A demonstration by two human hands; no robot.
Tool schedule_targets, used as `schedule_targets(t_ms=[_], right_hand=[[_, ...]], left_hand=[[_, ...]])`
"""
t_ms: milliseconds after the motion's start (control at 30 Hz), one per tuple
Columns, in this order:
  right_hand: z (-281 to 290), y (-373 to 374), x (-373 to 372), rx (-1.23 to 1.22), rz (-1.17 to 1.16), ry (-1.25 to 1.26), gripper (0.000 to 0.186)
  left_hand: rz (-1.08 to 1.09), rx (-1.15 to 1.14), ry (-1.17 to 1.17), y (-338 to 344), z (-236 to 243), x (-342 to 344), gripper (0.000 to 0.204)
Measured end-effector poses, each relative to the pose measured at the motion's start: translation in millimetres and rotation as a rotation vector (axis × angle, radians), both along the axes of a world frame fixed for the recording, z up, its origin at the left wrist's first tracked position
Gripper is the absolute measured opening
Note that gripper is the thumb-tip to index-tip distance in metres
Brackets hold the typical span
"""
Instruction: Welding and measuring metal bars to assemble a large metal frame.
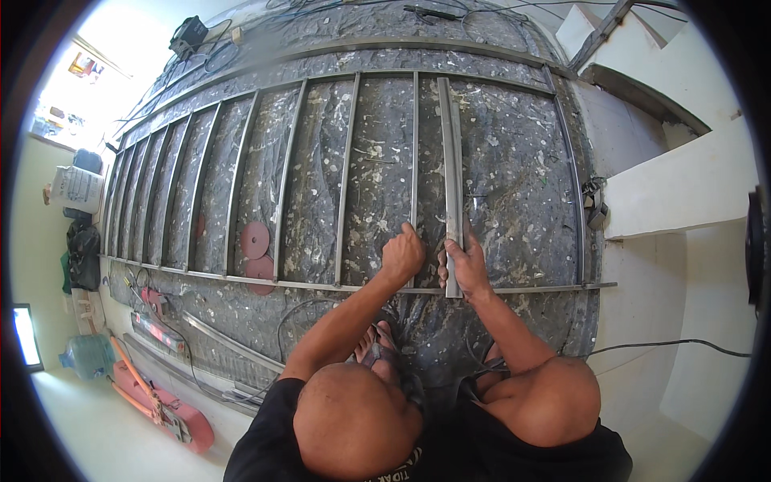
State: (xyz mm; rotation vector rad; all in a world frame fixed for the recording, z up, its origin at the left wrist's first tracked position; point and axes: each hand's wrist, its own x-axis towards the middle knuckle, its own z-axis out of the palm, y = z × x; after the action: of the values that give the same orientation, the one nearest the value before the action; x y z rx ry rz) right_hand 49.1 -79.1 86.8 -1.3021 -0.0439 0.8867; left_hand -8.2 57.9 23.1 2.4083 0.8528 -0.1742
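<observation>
A long ladder-like metal frame (pixel 305 285) lies flat on the dark, paint-spattered floor sheet, with several thin crossbars between its long rails. My left hand (pixel 404 255) is closed round one crossbar (pixel 415 153), near the frame's close rail. Just to the right, my right hand (pixel 467 269) grips loose metal bars (pixel 450 161) that lie side by side, with the thumb over their top. These bars run roughly parallel to the crossbar, and their near end sticks out past the close rail. The underside of both hands' grip is hidden.
Reddish discs (pixel 255 239) lie inside the frame at left. A black machine (pixel 189 37) with cables stands far left. Near left are a red power tool (pixel 152 300), loose metal strips (pixel 229 341), a blue water jug (pixel 88 356) and an orange-handled tool (pixel 144 381). White ledges (pixel 675 189) rise at right.
</observation>
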Motion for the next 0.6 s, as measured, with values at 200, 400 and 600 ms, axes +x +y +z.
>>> schedule_targets(t_ms=[200,400,600], right_hand=[[1.2,2.0,5.4,0.01,0.08,0.086,0.02],[2.1,-0.1,10.5,0.031,0.117,0.133,0.064],[1.1,-1.1,6.3,0.018,0.147,0.094,0.069]], left_hand=[[0.008,0.008,0.018,0.0,2.1,-1.8,0.021],[0.028,0.009,-0.004,0.7,-4.2,-1.0,0.03],[0.003,0.054,0.018,-0.5,-4.2,-2.8,0.024]])
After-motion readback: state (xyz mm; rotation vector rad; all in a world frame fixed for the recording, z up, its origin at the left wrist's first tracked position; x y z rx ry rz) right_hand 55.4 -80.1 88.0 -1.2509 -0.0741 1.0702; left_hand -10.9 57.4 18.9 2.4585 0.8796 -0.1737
